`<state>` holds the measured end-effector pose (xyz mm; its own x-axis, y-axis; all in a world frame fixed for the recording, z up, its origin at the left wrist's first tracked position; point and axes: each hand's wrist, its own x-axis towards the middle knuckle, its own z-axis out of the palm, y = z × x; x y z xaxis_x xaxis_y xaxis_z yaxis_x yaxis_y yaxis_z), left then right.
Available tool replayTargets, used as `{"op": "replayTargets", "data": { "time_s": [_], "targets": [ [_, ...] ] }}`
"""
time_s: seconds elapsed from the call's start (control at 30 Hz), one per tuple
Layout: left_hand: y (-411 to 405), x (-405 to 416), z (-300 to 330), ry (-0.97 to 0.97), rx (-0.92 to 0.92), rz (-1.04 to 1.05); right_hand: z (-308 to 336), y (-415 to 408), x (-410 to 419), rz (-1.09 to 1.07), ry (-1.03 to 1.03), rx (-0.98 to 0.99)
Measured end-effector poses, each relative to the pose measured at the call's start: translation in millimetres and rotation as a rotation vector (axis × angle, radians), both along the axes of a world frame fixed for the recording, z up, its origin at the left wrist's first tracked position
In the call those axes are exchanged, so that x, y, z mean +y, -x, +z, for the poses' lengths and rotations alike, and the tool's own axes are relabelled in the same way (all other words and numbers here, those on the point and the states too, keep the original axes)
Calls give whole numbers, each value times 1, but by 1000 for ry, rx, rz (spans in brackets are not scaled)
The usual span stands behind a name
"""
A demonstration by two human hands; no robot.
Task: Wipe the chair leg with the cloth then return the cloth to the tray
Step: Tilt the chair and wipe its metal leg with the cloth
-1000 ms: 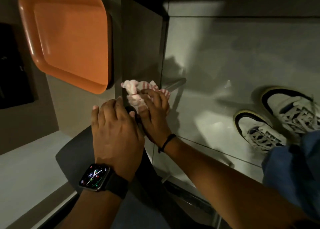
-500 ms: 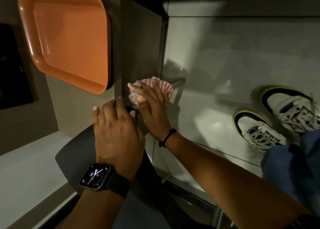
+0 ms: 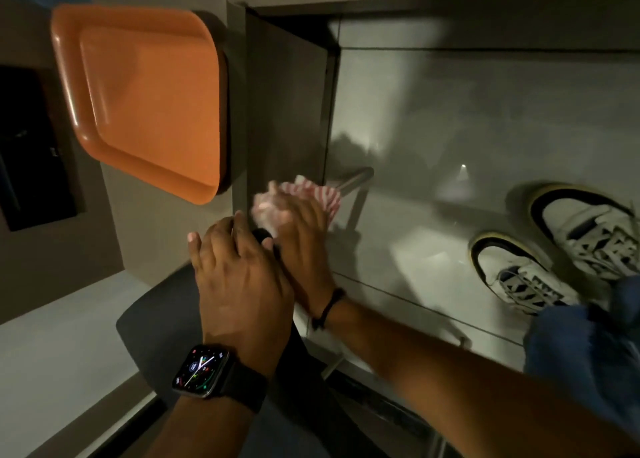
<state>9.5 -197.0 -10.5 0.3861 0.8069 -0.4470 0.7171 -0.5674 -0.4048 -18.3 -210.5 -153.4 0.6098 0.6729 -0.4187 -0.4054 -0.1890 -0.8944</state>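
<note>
1. Head view: right hand [image 3: 304, 235] wrapped around the striped cloth [image 3: 308, 194], pressing it on the chair leg [image 3: 356, 177], most of the leg hidden under the cloth and hand.
2. Left hand [image 3: 239, 277] resting flat with spread fingers on the dark chair [image 3: 159, 319], holding nothing, likely keeping it steady.
3. Orange tray [image 3: 138, 93] up on the desk [image 3: 114, 232], nothing in it, near but apart from the cloth.
4. Step in hand, by the look of it: the wiping part.
5. Next: more rubbing along the leg, then lifting the cloth up and left, over the tray rim, and letting go there.
</note>
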Motion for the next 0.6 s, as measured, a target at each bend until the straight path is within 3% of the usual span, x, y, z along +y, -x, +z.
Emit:
{"op": "replayTargets", "data": {
  "time_s": [0.1, 0.27, 0.37, 0.47, 0.6],
  "targets": [
    [3, 0, -1, 14, -16, -7, -7, 4, -6, 0, -44, -16],
    [10, 1, -5, 4, -58, -20, -122, -50, 11, 90, 310, 448],
    [13, 2, -9, -17, -79, -41, -146, -84, 20, -95, 320, 795],
    [15, 1, -11, -29, -79, -37, -116, -79, 22, -204, 330, 769],
    [13, -1, -11, -34, -114, -25, -26, -53, 11, 136, 211, 567]
  ]
}}
